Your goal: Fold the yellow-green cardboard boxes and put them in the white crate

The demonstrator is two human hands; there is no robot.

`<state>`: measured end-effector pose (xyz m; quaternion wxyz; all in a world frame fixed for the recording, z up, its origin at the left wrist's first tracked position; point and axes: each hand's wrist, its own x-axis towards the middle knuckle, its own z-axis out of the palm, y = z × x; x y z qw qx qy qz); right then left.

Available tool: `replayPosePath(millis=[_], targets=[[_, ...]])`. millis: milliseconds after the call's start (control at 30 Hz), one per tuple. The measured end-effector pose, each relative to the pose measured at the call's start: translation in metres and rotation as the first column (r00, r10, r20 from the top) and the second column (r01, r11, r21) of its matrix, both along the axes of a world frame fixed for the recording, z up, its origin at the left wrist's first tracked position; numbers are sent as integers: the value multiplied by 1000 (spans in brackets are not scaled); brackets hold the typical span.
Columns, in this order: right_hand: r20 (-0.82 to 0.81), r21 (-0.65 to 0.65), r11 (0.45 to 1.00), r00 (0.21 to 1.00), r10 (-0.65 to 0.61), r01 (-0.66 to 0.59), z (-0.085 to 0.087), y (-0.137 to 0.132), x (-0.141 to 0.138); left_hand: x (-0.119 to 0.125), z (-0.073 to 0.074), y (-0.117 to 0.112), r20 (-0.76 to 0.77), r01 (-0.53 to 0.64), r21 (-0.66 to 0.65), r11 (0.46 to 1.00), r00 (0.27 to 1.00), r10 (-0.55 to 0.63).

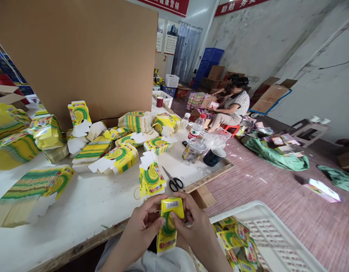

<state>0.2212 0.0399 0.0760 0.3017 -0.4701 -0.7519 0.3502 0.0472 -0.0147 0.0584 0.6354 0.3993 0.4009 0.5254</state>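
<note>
A small yellow carton [168,223] with green swirls and a barcode on its top flap is held upright in front of me, just off the table's near edge. My left hand [144,223] grips its left side, thumb on the front face. My right hand [194,224] holds the right side, fingers pressed on the top flap. Just beyond, on the white table [86,204], an upright stack of flat cartons [150,180] leans beside black-handled scissors [173,182].
Piles of flat and folded yellow cartons [117,156] cover the table before a big cardboard sheet [78,56]. A jar [192,150], dark mug [214,155] and water bottle [197,127] stand at the right edge. A white crate [265,226] holding finished cartons sits lower right. A seated person [232,107] works on the floor.
</note>
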Motion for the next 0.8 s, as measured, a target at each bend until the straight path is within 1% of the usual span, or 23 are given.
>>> replayPosePath(millis=[133,233,300,367,433,533,600,667,733,800], targets=[[76,26,997,995,-69,67,-8,0,-2,2,1,1,8,-25,-21,999,1000,26],[33,-23,999,999,-28,29,-8,-1,-1,1,4,1,23,-53,-34,998,998,54],[-52,-45,999,998,18,-20,-5,-1,2,0,5,1,51,-85,-43,995,995,88],[-160,-40,999,987,13,-20,-3,1,5,0,6,1,85,-99,-56,993,991,104],[-290,-80,997,956,-37,14,-3,3,8,2,4,1,108,-87,-60,994,990,93],[-470,-192,981,874,-121,32,-5,4,6,7,1,0,116,-81,-29,996,990,84],[-532,-202,978,835,-144,39,-6,2,2,10,-1,0,86,-90,11,996,992,89],[-562,-167,985,816,-138,51,-5,-3,-1,13,-2,-1,32,-123,58,991,992,122],[-557,-125,991,823,-116,55,-1,-8,0,15,-1,-3,-28,-142,99,985,989,145],[-490,-82,995,867,-89,56,3,-11,13,16,0,-3,-118,-107,140,984,985,124]])
